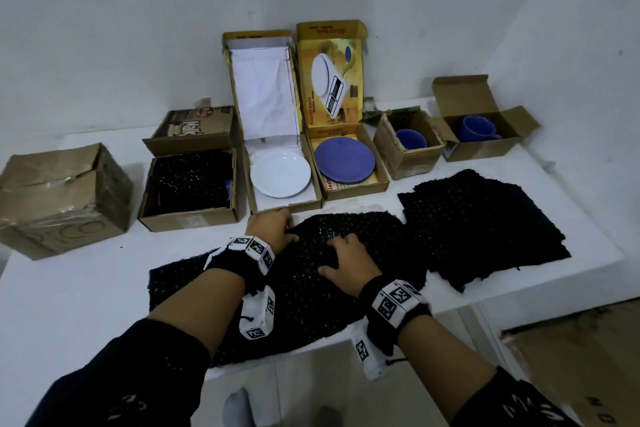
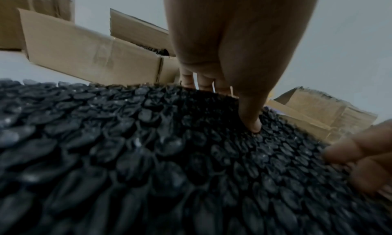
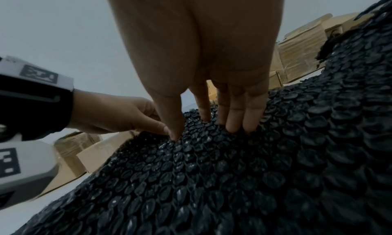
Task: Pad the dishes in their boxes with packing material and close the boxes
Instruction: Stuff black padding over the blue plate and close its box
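The brown box flap (image 1: pixel 194 125) reads "Mak"; the yellow box's (image 1: pixel 346 184) lettering is too blurred.

Head view: the scene was dim and evenly lit with a cool, bluish cast, the white table (image 1: pixel 104 288) brightest and soft shadows lying beside the boxes; straight edges bowed toward the frame borders, and the sleeves at the bottom dissolved into noisy darkness. Wrist views: the black bubble wrap (image 2: pixel 148 154) carried small specular glints, its nearest bubbles smeared by blur. Strong wide-angle stretching enlarged the wrists and tilted the background boxes.
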Demonstrator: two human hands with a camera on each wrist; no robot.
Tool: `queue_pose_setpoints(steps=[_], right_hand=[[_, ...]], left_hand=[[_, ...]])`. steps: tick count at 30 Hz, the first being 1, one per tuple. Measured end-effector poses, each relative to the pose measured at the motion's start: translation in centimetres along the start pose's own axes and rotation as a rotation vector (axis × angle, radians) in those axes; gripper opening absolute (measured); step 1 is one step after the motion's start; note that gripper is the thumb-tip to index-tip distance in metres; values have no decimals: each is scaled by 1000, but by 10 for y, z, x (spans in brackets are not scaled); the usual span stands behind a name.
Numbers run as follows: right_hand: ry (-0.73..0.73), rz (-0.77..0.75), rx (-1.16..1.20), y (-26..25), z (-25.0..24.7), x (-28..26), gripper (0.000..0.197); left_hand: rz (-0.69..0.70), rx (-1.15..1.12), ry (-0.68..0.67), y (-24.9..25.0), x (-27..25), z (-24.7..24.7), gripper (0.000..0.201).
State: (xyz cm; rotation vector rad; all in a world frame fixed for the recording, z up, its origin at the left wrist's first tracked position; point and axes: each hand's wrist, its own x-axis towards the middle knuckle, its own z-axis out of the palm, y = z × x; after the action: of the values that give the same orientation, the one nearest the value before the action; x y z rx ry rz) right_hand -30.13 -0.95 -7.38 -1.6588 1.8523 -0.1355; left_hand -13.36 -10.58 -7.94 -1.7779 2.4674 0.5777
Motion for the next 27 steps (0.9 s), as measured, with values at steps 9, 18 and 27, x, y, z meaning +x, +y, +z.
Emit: queue_pose_setpoints(steps=[9,18,27], right_hand=[[208,-17,187,-20,-33,-3,78],[65,36,26,-40,-14,6,80],[11,56,87,-43,-8,12,88]], left_hand=[[175,-338,-44,13,-17,-58,17],[96,-233,12,2,-17,-35,13],[70,-262,8,-13,-18,-36,9]])
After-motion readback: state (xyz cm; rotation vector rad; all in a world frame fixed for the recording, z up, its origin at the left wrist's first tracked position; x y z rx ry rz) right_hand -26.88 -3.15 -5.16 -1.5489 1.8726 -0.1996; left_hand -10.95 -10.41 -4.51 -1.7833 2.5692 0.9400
